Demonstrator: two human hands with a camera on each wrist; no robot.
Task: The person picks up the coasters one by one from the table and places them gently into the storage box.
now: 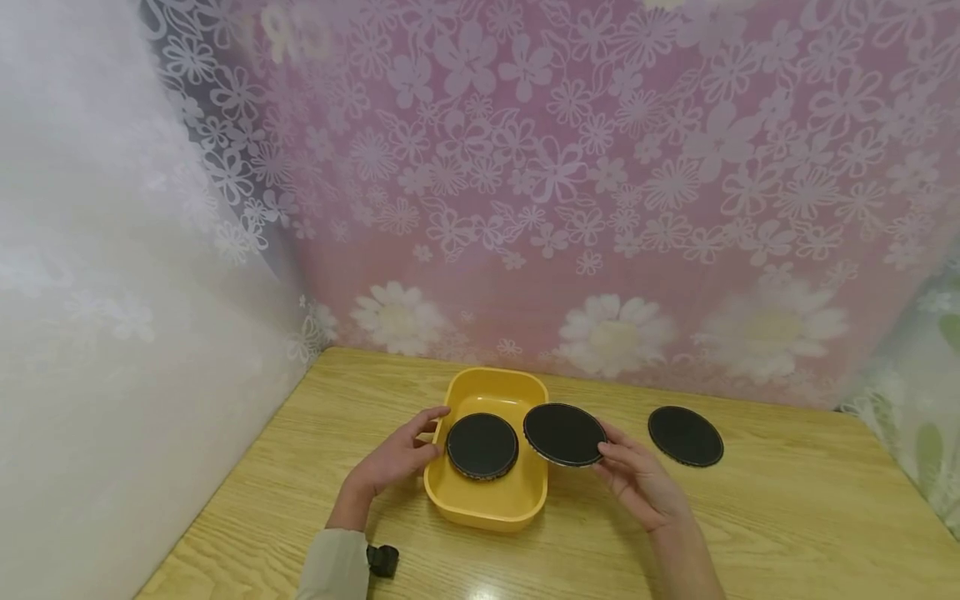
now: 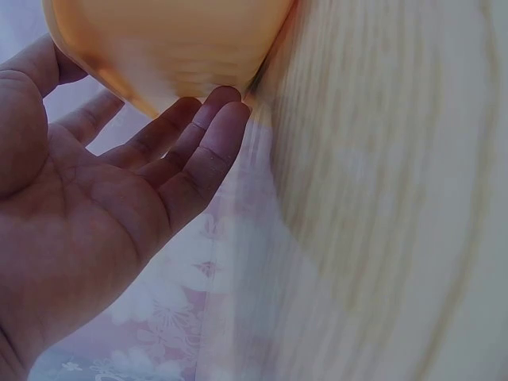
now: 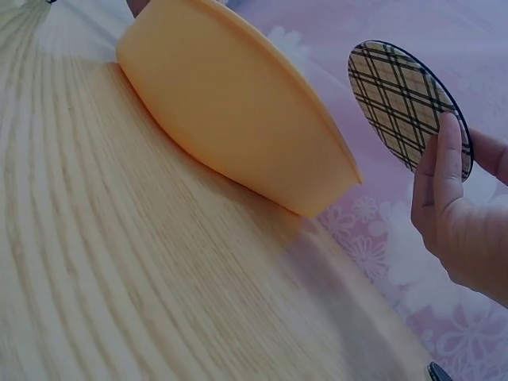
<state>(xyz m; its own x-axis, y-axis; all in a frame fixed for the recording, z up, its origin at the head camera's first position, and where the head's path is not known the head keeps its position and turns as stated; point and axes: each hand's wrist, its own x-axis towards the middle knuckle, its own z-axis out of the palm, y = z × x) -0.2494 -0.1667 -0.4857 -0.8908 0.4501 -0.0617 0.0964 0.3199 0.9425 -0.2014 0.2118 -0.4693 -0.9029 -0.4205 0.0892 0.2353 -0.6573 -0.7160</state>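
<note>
My right hand [image 1: 637, 479] pinches the edge of a round black coaster [image 1: 564, 434], tilted near the right rim of a yellow plastic basin [image 1: 486, 508]. A plaid pattern covers this coaster's underside [image 3: 397, 103] in the right wrist view. Inside the basin lies another black coaster [image 1: 482, 446]; whether more are stacked beneath it I cannot tell. At the basin's left side, my left hand [image 1: 397, 454] holds the rim with thumb and forefinger. Its other fingers [image 2: 208, 159] rest against the outer wall in the left wrist view.
A further black coaster [image 1: 686, 436] lies on the wooden table [image 1: 787, 517] to the right of the right hand. Flowered curtain-like cloth [image 1: 525, 208] hangs behind the table and along its sides. A black strap piece [image 1: 384, 561] sits at the left sleeve.
</note>
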